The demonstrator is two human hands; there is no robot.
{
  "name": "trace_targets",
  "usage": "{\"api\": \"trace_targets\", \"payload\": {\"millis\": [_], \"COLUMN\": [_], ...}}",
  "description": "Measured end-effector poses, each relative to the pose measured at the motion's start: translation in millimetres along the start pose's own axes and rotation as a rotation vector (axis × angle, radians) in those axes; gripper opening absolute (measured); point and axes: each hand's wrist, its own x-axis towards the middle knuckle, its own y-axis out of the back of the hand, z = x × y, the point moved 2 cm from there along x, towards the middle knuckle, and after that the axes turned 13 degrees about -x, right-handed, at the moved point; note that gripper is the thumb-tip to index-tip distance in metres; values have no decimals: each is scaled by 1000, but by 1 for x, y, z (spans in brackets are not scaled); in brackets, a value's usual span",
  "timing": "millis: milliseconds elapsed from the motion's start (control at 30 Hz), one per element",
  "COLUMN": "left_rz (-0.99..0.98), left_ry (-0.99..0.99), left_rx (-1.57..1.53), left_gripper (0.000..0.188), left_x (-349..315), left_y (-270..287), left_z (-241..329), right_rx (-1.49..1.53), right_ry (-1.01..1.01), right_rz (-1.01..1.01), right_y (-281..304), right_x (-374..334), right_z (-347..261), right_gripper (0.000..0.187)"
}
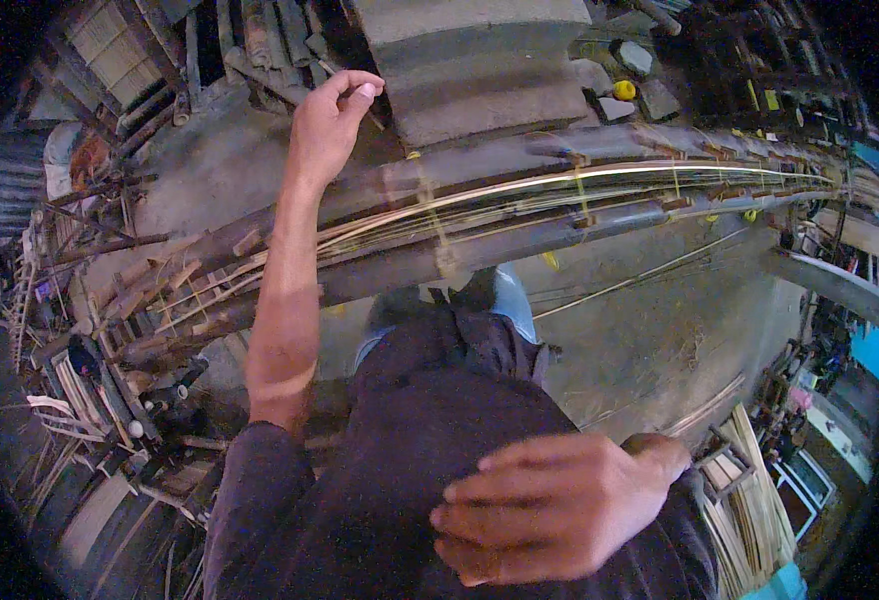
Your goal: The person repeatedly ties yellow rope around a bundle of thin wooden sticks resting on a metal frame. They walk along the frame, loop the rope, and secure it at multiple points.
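Observation:
My left hand [328, 125] is raised at arm's length above the far side of a long pole frame, its thumb and fingertips pinched together. Whether anything thin is in that pinch I cannot make out; a slender stick [375, 118] shows just behind it. My right hand [550, 505] hovers close before my chest, slightly blurred, fingers stretched to the left and holding nothing. Crossing in front of me, the frame has a far dark pole [500, 160] and a near dark pole [520, 235]. Long thin pale strips [490, 188] run between them, with yellow ties [438, 225] across.
Concrete steps [480, 70] rise beyond the frame. A yellow round object [624, 90] lies by some stones. Wood pieces [110, 400] crowd the left, and a bundle of pale slats [750, 500] leans at lower right. Bare concrete floor [660, 320] shows on the right.

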Motion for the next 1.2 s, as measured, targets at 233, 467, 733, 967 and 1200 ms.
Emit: {"api": "trace_targets", "payload": {"millis": [233,467,733,967,1200], "left_rz": [-67,16,118,87,145], "left_ry": [21,-168,-155,-86,-121], "left_rx": [-35,459,461,582,18], "left_gripper": [21,22,15,14,32], "left_x": [-67,-140,-127,-132,-134], "left_y": [17,-26,-55,-48,-60], "left_z": [47,-1,-13,-16,37], "right_rx": [996,-447,-592,139,-244], "right_ry": [-1516,-588,-697,-590,-411], "right_rz": [538,-102,-165,271,-214], "right_y": [-240,-9,-45,-88,-219], "right_x": [-94,66,131,58,-25], "right_z": [157,79,266,219,187], "right_gripper": [49,15,38,24,24]}}
